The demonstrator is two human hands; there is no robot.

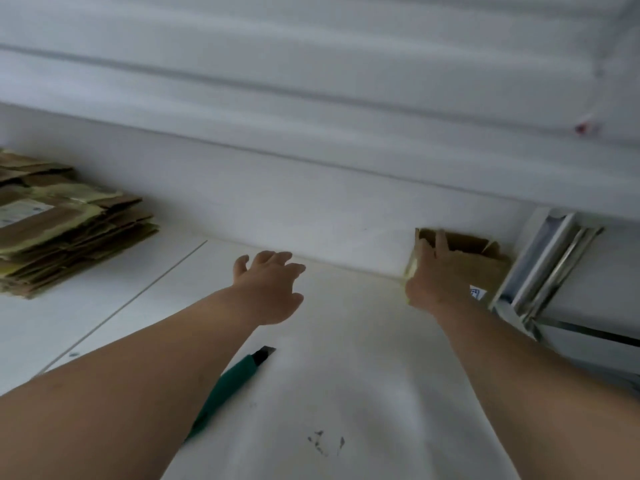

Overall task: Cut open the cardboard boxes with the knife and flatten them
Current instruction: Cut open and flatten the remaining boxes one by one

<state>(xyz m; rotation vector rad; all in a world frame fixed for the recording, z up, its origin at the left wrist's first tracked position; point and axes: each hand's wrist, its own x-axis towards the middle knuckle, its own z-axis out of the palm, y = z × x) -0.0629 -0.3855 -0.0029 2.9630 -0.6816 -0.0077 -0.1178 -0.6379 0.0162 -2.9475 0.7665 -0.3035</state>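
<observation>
Gripping box (460, 258) at table's (346, 393) far edge, right hand (438, 277); left hand (268, 289) spread, holding nothing; knife (228, 386) near.

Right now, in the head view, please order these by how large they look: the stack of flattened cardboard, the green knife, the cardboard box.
1. Stack of flattened cardboard, partly cut off by the frame.
2. Green knife, partly hidden by the left arm.
3. Cardboard box, partly covered by the right hand; ranking 2 and 3 is unsure.

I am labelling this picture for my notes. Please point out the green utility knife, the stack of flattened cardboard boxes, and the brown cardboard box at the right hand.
Green utility knife (231, 382): head view, on its handle.
Stack of flattened brown cardboard boxes (65, 223): head view, top sheets.
Brown cardboard box (483, 263): head view, its side wall.
</observation>
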